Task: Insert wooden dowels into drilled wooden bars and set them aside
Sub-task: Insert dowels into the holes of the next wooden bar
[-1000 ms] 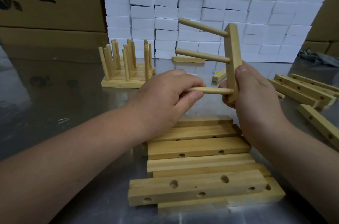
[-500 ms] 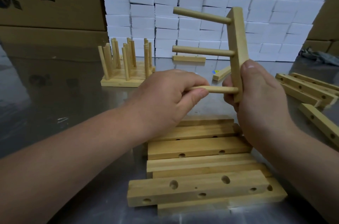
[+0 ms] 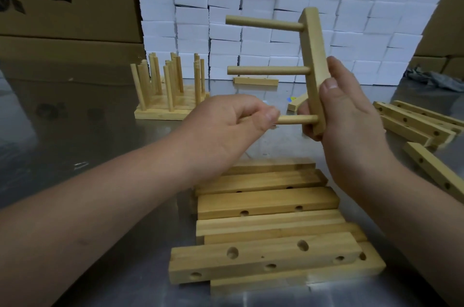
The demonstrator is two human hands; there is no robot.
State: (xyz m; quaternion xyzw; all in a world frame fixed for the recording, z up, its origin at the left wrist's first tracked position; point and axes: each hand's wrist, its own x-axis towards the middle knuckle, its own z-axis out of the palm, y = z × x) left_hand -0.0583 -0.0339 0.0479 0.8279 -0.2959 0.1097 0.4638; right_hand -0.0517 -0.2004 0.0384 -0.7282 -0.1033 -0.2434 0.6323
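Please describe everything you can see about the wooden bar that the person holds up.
The bar is pale, smooth wood, held nearly upright above the table. Three round dowels stick out of it leftward, roughly level. The right hand grips its lower part; the left hand pinches the lowest dowel.

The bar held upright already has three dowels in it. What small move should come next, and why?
Probably push the lowest dowel fully home. The left hand pinches its free end, and the right hand steadies the bar. The two upper dowels look seated and all three holes are filled, so after that push the bar seems ready to go beside the finished bars standing at the back left.
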